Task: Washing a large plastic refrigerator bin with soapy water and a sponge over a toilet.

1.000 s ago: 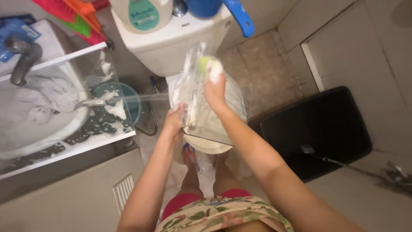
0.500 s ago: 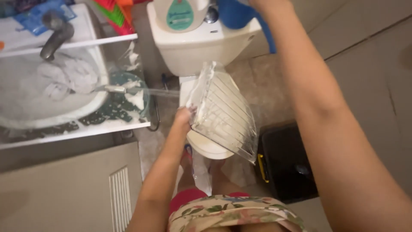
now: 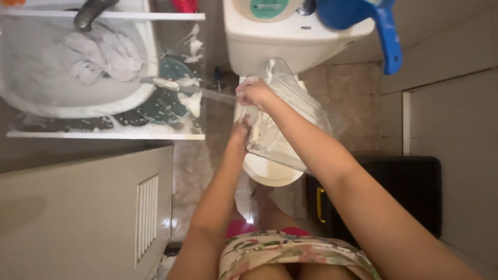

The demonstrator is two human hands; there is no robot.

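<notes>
Right hand [image 3: 254, 93] back on tray [image 3: 295, 111]

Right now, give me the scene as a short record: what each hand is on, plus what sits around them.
left hand: grips the lower left edge of the clear plastic bin, fingers closed on it
right hand: on the bin's upper edge, suds on it
bin: tilted, soapy, held over the closed toilet seat
sink: at left, holds wet white cloth and foam
toilet tank: blue dipper on top
black bin: on the floor at right
</notes>
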